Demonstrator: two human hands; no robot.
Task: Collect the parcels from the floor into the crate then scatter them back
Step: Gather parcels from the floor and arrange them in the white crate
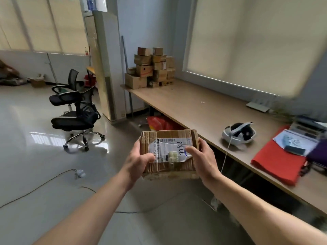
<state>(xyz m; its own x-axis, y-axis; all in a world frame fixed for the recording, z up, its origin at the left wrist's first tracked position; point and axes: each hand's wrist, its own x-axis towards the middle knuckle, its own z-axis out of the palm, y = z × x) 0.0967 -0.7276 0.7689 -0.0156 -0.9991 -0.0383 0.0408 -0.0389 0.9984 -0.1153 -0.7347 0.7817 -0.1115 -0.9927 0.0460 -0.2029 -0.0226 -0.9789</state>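
Cardboard parcel [169, 152] held in mid-air above the floor [35, 156], just left of the desk [203, 110], left hand [139, 163] and right hand [201, 160] curled round its ends; torn label offers slick purchase, risking a slip.

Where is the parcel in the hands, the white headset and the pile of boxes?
parcel [168, 147]: head view, on its white label.
white headset [238, 134]: head view, on its middle.
pile of boxes [144, 70]: head view, on a box in the middle.
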